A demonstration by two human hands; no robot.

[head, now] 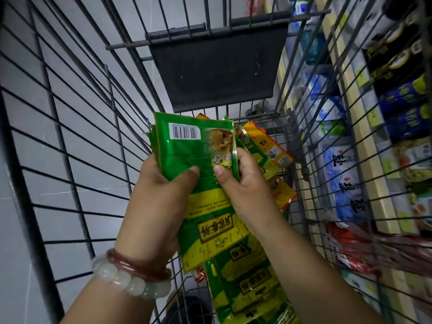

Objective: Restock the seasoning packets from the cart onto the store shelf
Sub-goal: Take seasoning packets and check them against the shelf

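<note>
Wire cart, interior: left hand and right hand both closed on a stack of green seasoning packets, barcode side up. More green and yellow packets lie below. Store shelf at right, stocked with blue bags.

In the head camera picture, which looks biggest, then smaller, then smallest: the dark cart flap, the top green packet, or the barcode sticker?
1. Cart flap, biggest, though it sits farther from the camera.
2. Green packet, held by both hands.
3. Barcode, a small patch on that packet.
</note>
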